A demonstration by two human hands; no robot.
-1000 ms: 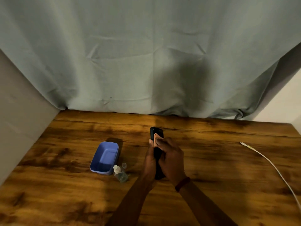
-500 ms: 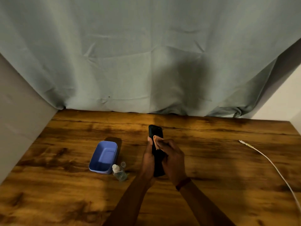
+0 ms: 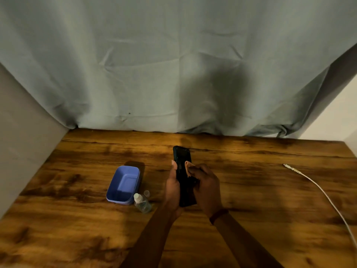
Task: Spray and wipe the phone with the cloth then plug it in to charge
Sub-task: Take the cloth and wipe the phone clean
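A black phone (image 3: 182, 157) is held above the middle of the wooden table, long side pointing away from me. My left hand (image 3: 172, 187) grips its left edge and underside. My right hand (image 3: 206, 185) presses a small peach cloth (image 3: 188, 165) onto the screen's right side. A small clear spray bottle (image 3: 142, 203) with a white nozzle stands to the left, its loose cap (image 3: 146, 193) beside it. The white charging cable (image 3: 318, 187) lies at the right, with its plug end (image 3: 287, 166) pointing left.
An open blue plastic box (image 3: 123, 183) sits left of the bottle on the wooden table (image 3: 251, 190). A grey-green curtain (image 3: 173, 74) hangs behind the table's far edge. Pale walls close in at left and right.
My right hand with the cloth has slid down the phone's screen towards me and slightly to the right. The phone's upper end shows more. The bottle, box and cable have not moved.
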